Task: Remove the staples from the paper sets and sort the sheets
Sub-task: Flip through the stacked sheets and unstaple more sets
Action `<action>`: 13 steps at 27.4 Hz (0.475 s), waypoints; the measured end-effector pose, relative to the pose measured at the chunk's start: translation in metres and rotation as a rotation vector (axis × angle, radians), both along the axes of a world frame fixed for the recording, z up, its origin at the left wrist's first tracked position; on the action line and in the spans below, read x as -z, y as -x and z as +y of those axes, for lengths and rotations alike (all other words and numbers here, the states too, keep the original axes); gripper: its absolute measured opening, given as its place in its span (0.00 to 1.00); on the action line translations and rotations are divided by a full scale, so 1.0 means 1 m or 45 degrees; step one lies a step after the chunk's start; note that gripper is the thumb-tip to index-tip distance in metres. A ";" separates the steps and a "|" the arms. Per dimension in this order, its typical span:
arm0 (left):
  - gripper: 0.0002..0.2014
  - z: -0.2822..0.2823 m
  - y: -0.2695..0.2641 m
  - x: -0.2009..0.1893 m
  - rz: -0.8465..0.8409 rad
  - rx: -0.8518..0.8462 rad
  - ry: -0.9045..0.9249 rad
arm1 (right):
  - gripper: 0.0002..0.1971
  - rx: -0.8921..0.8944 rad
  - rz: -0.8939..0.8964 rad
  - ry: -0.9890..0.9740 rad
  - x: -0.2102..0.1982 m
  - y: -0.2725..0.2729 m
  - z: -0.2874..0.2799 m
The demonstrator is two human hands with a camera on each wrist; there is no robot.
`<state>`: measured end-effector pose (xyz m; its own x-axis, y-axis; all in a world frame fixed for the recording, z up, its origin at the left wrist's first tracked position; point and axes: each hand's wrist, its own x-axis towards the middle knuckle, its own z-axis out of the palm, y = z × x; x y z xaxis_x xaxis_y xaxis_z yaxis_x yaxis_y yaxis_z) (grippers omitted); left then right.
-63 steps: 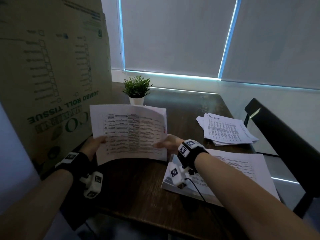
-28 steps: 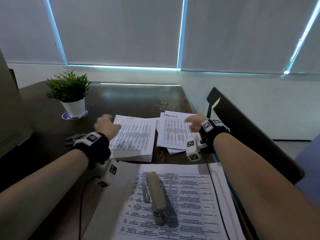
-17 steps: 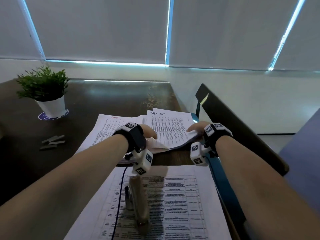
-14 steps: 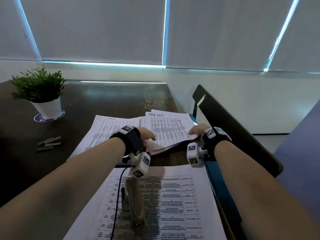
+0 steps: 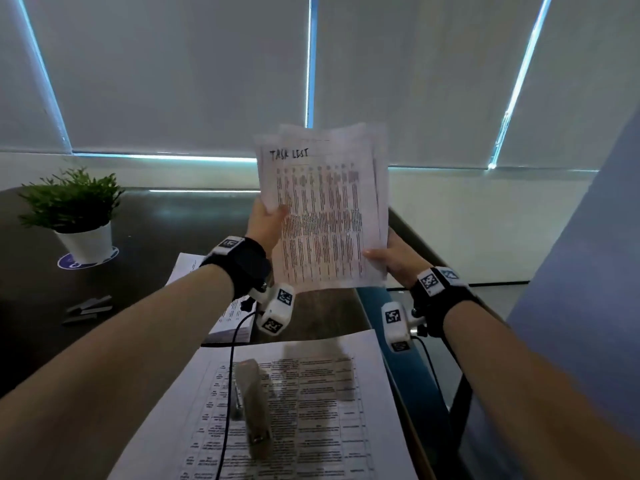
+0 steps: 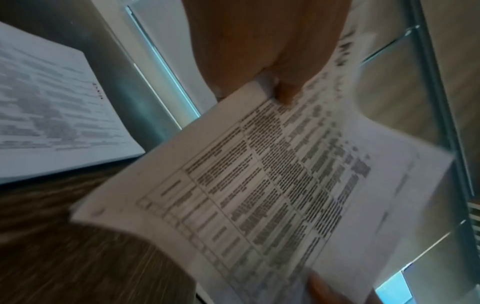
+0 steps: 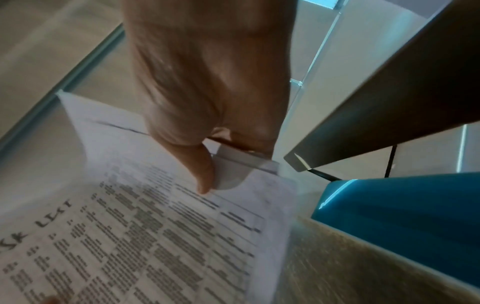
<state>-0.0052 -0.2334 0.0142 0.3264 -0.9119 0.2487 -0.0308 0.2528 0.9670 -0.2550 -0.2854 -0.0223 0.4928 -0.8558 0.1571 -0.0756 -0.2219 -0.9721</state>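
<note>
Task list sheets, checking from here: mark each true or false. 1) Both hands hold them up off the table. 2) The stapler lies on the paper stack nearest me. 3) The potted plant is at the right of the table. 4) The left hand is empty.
1) True: the left hand and right hand hold the task list sheets in the air.
2) True: the stapler lies on the near paper stack.
3) False: the potted plant stands at the left.
4) False: it grips the sheets' left edge.
</note>
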 end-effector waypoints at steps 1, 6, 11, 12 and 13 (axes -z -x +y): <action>0.12 0.005 0.003 0.000 0.014 0.021 0.019 | 0.30 -0.002 -0.010 0.015 0.000 -0.001 0.001; 0.09 0.022 0.018 0.032 0.000 0.008 -0.089 | 0.26 0.057 -0.275 -0.117 0.009 -0.015 0.021; 0.10 0.013 0.024 0.001 0.182 -0.161 0.117 | 0.27 0.063 -0.500 -0.060 -0.015 -0.016 0.016; 0.11 0.010 0.020 0.003 0.174 -0.133 0.097 | 0.27 0.059 -0.400 -0.069 -0.013 -0.014 0.011; 0.11 0.004 0.015 0.013 0.134 -0.100 0.015 | 0.26 0.064 -0.236 -0.089 -0.007 -0.015 0.008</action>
<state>-0.0204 -0.2299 0.0014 0.4213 -0.8799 0.2197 0.0506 0.2647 0.9630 -0.2396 -0.2770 -0.0154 0.4171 -0.8908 0.1803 0.0968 -0.1538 -0.9834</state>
